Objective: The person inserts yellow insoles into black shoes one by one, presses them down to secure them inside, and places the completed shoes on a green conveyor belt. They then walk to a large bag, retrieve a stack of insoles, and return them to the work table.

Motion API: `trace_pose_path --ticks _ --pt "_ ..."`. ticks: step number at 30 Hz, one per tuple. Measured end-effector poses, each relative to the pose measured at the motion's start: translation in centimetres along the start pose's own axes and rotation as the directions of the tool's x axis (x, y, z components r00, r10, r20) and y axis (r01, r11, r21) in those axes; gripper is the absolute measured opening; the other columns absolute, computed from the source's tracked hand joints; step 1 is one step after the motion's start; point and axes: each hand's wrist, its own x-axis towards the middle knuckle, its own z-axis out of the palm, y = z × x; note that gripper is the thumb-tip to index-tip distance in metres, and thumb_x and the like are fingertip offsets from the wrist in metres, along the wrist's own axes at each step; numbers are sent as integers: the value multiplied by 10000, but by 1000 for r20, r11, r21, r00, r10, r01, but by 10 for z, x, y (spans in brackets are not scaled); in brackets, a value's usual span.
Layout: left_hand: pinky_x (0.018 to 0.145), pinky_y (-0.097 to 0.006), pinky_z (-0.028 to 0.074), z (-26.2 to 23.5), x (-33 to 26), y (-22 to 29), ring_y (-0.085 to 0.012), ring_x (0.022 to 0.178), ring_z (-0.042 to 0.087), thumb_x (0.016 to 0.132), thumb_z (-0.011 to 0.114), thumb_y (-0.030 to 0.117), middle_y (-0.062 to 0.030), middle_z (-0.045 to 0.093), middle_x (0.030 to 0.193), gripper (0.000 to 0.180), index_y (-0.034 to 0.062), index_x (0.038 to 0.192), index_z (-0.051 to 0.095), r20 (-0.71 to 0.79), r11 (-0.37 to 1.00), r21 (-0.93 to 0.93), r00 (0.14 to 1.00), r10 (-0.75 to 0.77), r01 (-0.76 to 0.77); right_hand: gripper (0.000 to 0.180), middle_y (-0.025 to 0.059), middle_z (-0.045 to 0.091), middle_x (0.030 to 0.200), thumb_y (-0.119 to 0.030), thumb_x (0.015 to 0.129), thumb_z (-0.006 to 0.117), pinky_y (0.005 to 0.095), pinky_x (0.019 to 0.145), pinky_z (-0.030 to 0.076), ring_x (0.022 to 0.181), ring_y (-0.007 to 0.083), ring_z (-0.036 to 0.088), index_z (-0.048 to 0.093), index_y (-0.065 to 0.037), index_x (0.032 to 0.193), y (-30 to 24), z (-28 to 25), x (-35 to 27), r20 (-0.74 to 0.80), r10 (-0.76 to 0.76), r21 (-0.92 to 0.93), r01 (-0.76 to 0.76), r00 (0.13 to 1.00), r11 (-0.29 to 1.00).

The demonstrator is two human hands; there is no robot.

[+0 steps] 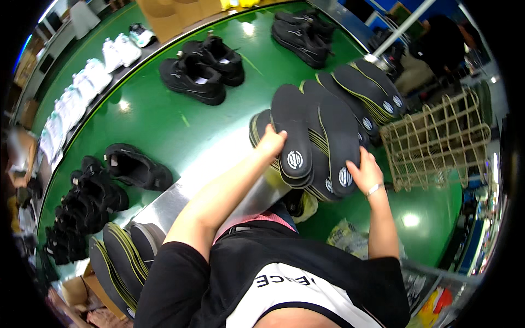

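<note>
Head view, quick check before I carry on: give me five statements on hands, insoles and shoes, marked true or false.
1. The left hand has its thumb on a black insole. True.
2. The right hand holds a white sneaker. False: it is at a second black insole.
3. The tan lattice rack is to the right of both hands. True.
4. A band circles the left wrist. False: the wristband is on the right wrist.
5. White sneakers line the right edge of the picture. False: their row is on the left.
</note>
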Motion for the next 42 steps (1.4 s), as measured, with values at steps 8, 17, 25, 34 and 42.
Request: trace_pose_path --ticks 8,17,25,34,42 --pt "952 -342 320 -16 -28 8 -338 1165 350 739 545 219 -274 309 1262 678 -90 1260 239 -61 999 1 997 47 -47 396 122 535 897 -248 757 578 326 717 430 817 252 533 501 -37 1082 -105 -56 61 166 -635 292 577 755 763" --pt "870 -313 379 -127 -140 -35 -213 1057 445 809 527 233 -154 436 1175 522 -27 1220 336 -358 993 2 927 -111 119 576 190 339 1263 -375 650 654 519 931 240 1229 363 215 454 -255 1176 -270 119 223 234 -712 -136 748 662 650" --pt "979 -428 223 -193 -185 -96 -389 1186 227 690 646 206 -272 209 1267 800 -13 1284 158 -947 894 309 193 257 323 615 107 467 1174 -484 512 712 458 911 249 1159 247 350 579 -241 1062 -335 143 254 623 -493 -307 770 608 560" --pt "915 -390 342 -264 -113 -108 -374 1100 391 549 787 232 -252 368 1196 1078 35 1316 57 -983 983 185 12 185 -16 654 129 480 1143 -486 476 738 454 892 293 1074 280 452 580 -172 1028 -331 154 264 600 -527 -268 772 602 576" --pt "916 -373 354 -367 -136 -65 -351 1114 401 592 739 313 -218 361 1242 1042 61 1331 50 -985 980 33 170 -1 197 624 113 492 1143 -459 469 750 422 910 296 1074 255 455 602 -162 998 -329 167 271 589 -545 -241 773 597 586"
